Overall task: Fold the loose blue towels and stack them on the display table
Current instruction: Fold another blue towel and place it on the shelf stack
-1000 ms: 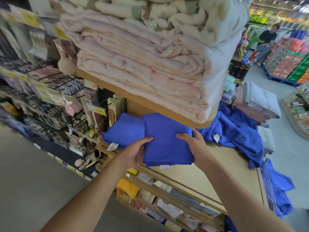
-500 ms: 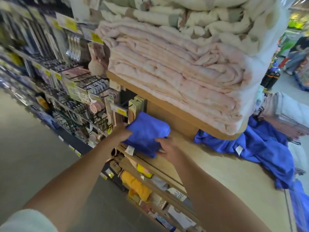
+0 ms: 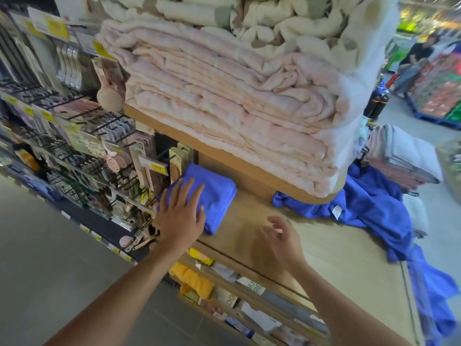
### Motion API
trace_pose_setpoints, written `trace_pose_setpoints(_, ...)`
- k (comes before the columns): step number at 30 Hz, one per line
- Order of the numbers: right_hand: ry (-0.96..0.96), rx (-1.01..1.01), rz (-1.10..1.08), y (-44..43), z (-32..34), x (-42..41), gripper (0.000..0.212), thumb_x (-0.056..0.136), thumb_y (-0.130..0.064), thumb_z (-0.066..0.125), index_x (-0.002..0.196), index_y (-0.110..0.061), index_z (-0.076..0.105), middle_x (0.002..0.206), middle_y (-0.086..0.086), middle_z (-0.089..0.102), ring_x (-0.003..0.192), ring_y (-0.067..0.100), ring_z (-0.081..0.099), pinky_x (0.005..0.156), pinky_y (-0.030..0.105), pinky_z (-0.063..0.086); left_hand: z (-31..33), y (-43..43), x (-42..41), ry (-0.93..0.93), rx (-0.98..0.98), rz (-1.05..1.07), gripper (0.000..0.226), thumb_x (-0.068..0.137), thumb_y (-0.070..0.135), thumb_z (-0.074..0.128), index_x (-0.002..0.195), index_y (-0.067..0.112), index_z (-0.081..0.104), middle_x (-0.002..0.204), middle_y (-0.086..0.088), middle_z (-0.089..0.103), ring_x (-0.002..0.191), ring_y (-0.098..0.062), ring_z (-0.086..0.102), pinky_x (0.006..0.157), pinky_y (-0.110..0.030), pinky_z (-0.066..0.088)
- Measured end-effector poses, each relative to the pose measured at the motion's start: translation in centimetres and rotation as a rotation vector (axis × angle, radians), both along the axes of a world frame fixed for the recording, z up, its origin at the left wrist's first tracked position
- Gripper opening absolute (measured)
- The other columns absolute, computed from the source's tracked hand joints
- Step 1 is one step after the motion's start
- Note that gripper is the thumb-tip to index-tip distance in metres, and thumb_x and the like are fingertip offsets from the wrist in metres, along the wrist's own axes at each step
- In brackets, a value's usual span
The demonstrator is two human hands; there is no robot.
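Note:
A folded blue towel stack [image 3: 217, 193] lies at the left end of the wooden display table [image 3: 331, 248], under the upper shelf. My left hand [image 3: 180, 216] rests flat on its near left part, fingers spread. My right hand [image 3: 284, 236] hovers above the bare table to the right of the stack, fingers apart and holding nothing. A heap of loose blue towels [image 3: 369, 208] lies crumpled at the table's right end, and part of it hangs over the right edge [image 3: 434, 290].
An upper wooden shelf [image 3: 224, 151] carries thick pink and cream blankets [image 3: 237, 96] overhanging the table. Racks of hanging brushes and combs [image 3: 74, 146] stand at left. Folded grey and pink towels [image 3: 404, 153] sit at far right. A person [image 3: 414, 61] stands in the far aisle.
Both hands held the folded towel and set it on the stack at the table's left end. My right hand has let go and drawn back to the right; my left hand now lies flat on top.

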State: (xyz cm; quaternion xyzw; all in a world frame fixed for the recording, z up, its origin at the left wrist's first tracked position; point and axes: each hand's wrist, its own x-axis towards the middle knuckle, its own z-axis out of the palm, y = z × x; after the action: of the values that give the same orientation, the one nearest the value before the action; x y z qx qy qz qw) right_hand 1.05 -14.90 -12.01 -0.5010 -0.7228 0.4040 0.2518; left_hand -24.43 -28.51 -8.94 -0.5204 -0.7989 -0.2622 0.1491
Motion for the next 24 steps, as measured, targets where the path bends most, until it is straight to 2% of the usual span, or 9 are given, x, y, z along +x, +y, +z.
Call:
trace_pose_setpoints(2, -0.127, 0.170, -0.045, 0.7, -0.8, 5.8, 0.017, 0.097, -0.027, 0.068, 0.113, -0.025, 0.068, 0.115, -0.007, 0.062, 0.102, 0.015, 0.065, 0.091, 0.035, 0.053, -0.5, 1.1, 2.4, 0.077, 0.071, -0.133, 0.048, 0.092, 0.030, 0.054, 0.140, 0.022, 0.058, 0.156, -0.003, 0.044, 0.151, -0.027, 0.031, 0.122, -0.060, 0.018)
trace_pose_setpoints(5, -0.434, 0.365, -0.135, 2.4, -0.9, 12.9, 0.027, 0.095, -0.026, 0.067, 0.119, -0.015, 0.069, 0.127, 0.002, 0.062, 0.115, 0.028, 0.059, 0.099, 0.039, 0.047, -0.6, 4.0, 6.0, 0.059, 0.018, -0.354, 0.043, 0.094, 0.025, 0.056, 0.137, 0.026, 0.058, 0.156, -0.001, 0.042, 0.152, -0.025, 0.028, 0.123, -0.055, 0.021)
trace_pose_setpoints(7, -0.606, 0.346, -0.213, 3.0, -0.5, 16.5, 0.037, 0.097, -0.035, 0.061, 0.129, -0.016, 0.065, 0.137, 0.007, 0.059, 0.122, 0.030, 0.056, 0.103, 0.044, 0.046, -0.3, 6.3, 8.9, 0.044, -0.036, -0.461, 0.042, 0.091, 0.024, 0.060, 0.132, 0.028, 0.062, 0.149, -0.002, 0.049, 0.144, -0.027, 0.038, 0.118, -0.048, 0.033)
trace_pose_setpoints(9, -0.697, 0.307, -0.284, 3.0, -0.2, 18.8, 0.047, 0.100, -0.045, 0.051, 0.139, -0.020, 0.057, 0.148, 0.005, 0.052, 0.129, 0.029, 0.052, 0.110, 0.046, 0.042, 0.3, 9.1, 12.0, 0.021, -0.137, -0.518, 0.043, 0.089, 0.028, 0.056, 0.132, 0.030, 0.062, 0.142, -0.002, 0.055, 0.133, -0.028, 0.048, 0.112, -0.041, 0.039)
trace_pose_setpoints(12, -0.723, 0.314, -0.327, 2.6, -0.5, 20.2, 0.049, 0.102, -0.046, 0.043, 0.144, -0.022, 0.052, 0.152, 0.003, 0.049, 0.134, 0.029, 0.048, 0.115, 0.045, 0.037, 1.1, 14.2, 16.5, -0.017, -0.317, -0.596, 0.053, 0.092, 0.033, 0.040, 0.143, 0.031, 0.049, 0.153, 0.002, 0.046, 0.140, -0.024, 0.043, 0.112, -0.041, 0.039)
trace_pose_setpoints(14, -0.718, 0.325, -0.342, 2.6, -0.6, 20.2, 0.048, 0.102, -0.045, 0.042, 0.144, -0.023, 0.052, 0.151, 0.001, 0.049, 0.133, 0.026, 0.048, 0.115, 0.043, 0.036, 1.6, 17.5, 19.0, -0.022, -0.325, -0.632, 0.050, 0.096, 0.031, 0.044, 0.145, 0.027, 0.049, 0.157, 0.003, 0.039, 0.146, -0.020, 0.035, 0.115, -0.039, 0.034)
trace_pose_setpoints(20, -0.665, 0.319, -0.388, 2.6, -0.9, 20.6, 0.047, 0.099, -0.047, 0.044, 0.142, -0.030, 0.054, 0.150, -0.008, 0.048, 0.134, 0.017, 0.043, 0.117, 0.039, 0.031, 4.4, 25.8, 23.3, 0.076, -0.283, -0.534, 0.043, 0.096, 0.037, 0.057, 0.136, 0.022, 0.056, 0.135, 0.001, 0.056, 0.117, -0.027, 0.052, 0.094, -0.042, 0.045)
trace_pose_setpoints(22, -0.671, 0.332, -0.399, 2.7, -0.9, 20.6, 0.047, 0.098, -0.047, 0.045, 0.140, -0.030, 0.055, 0.149, -0.007, 0.050, 0.133, 0.017, 0.043, 0.117, 0.039, 0.031, 5.1, 27.8, 24.0, 0.124, -0.255, -0.500, 0.043, 0.095, 0.038, 0.057, 0.135, 0.023, 0.057, 0.134, 0.002, 0.058, 0.114, -0.027, 0.052, 0.089, -0.042, 0.043)
trace_pose_setpoints(24, -0.682, 0.338, -0.406, 2.9, -1.0, 20.7, 0.047, 0.097, -0.047, 0.046, 0.139, -0.029, 0.057, 0.148, -0.007, 0.050, 0.132, 0.018, 0.043, 0.118, 0.039, 0.030, 5.4, 29.7, 24.4, 0.099, -0.280, -0.428, 0.054, 0.094, 0.046, 0.058, 0.141, 0.021, 0.051, 0.141, 0.001, 0.054, 0.120, -0.028, 0.050, 0.092, -0.045, 0.041)
